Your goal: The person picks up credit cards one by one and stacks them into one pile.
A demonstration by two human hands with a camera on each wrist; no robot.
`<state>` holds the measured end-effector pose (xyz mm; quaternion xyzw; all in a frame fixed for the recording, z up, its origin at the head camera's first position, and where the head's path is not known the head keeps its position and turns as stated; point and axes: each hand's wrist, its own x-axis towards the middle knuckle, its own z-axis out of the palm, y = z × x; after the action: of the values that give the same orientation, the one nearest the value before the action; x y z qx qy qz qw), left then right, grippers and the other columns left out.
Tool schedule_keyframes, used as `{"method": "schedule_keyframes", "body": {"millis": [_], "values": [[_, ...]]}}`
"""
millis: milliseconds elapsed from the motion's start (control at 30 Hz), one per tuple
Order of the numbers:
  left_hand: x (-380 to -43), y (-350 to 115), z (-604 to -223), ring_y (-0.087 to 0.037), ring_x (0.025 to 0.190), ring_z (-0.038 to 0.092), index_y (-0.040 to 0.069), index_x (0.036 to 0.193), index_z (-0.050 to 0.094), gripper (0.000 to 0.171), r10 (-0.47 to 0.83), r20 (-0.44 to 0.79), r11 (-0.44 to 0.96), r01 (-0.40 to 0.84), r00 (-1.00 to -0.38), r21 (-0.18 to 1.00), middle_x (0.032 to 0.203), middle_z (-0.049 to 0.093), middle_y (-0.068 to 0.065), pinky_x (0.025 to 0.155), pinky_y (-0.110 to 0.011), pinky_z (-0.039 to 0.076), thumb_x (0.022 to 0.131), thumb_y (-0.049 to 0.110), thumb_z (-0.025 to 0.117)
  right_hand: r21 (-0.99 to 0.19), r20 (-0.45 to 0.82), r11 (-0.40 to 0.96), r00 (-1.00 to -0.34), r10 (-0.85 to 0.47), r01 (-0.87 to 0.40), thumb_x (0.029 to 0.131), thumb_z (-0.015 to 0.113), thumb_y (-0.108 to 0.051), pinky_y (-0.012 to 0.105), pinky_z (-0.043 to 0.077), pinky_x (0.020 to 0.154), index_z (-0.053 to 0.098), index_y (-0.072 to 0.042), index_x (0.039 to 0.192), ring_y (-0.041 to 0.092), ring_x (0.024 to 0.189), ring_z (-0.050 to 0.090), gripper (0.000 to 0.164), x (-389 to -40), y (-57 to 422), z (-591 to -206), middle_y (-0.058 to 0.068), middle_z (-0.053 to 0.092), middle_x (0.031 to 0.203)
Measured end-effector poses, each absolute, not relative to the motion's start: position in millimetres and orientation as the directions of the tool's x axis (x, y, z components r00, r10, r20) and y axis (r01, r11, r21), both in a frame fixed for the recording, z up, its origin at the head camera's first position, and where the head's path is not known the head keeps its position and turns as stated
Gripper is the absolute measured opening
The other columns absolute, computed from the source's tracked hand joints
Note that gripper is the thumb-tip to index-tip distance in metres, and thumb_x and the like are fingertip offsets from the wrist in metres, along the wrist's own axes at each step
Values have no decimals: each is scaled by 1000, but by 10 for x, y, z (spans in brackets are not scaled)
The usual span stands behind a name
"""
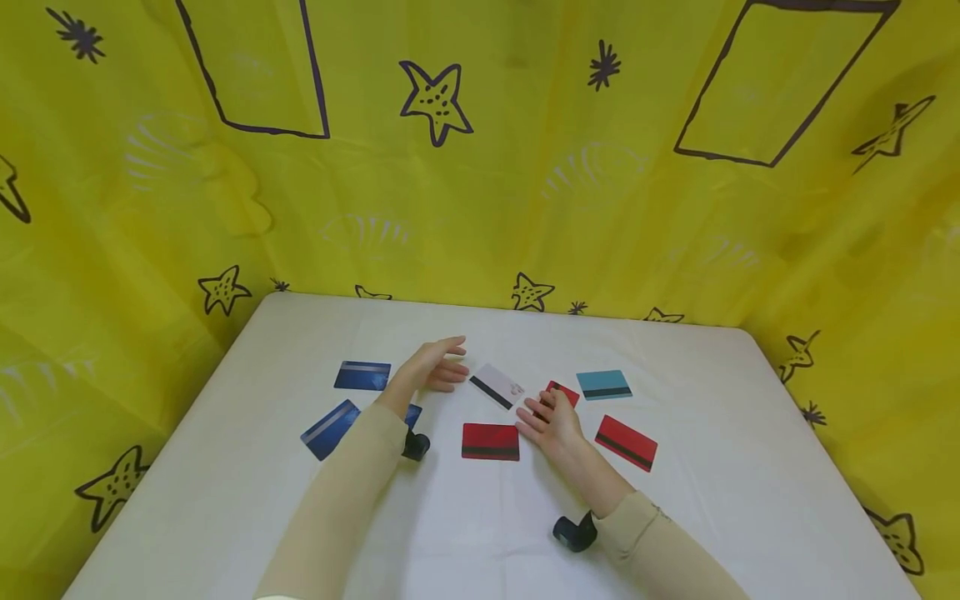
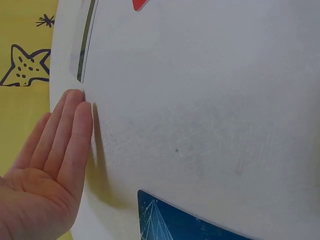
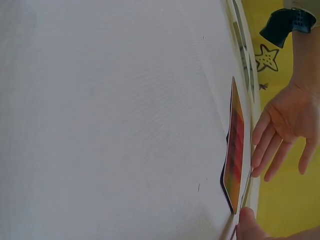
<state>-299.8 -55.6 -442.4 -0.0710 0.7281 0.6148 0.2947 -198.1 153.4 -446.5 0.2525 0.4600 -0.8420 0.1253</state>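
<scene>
L hand (image 1: 429, 368) is straight-fingered & empty, R hand (image 1: 555, 427) loose-fingered w/ no visible hold, white card (image 1: 493, 382) btwn, print illegible, & red card (image 1: 570, 392) part-hidden behind R hand.

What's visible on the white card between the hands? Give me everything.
The white card is a thin rectangle, plastic by its look, with a black stripe along its near long edge and small pinkish print toward its right end. It lies slantwise, apparently flat, on the white table. The left hand is beside its left corner, the right hand by its near corner; contact is unclear.
</scene>
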Motion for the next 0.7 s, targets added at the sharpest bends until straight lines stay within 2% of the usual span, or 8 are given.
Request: {"method": "schedule_keyframes", "body": {"millis": [233, 700], "values": [[-3015, -551, -4407, -27, 98, 63, 6, 131, 46, 62, 304, -531, 265, -466, -791, 844, 113, 62, -19, 82, -39, 52, 90, 52, 43, -698, -520, -579, -854, 4, 422, 99, 19, -30, 51, 25, 107, 2, -4, 146, 37, 133, 26, 56, -1998, 1474, -4495, 21, 16, 149], [-3043, -537, -4371, -25, 95, 63, 4, 129, 48, 63, 334, -610, 265, -549, -719, 793, 114, 61, -18, 79, -40, 54, 90, 54, 41, -702, -500, -572, -866, -29, 424, 99, 23, -32, 57, 22, 105, 3, -3, 146, 35, 135, 22, 59, -1987, 1441, -4482, 18, 15, 150]]}}
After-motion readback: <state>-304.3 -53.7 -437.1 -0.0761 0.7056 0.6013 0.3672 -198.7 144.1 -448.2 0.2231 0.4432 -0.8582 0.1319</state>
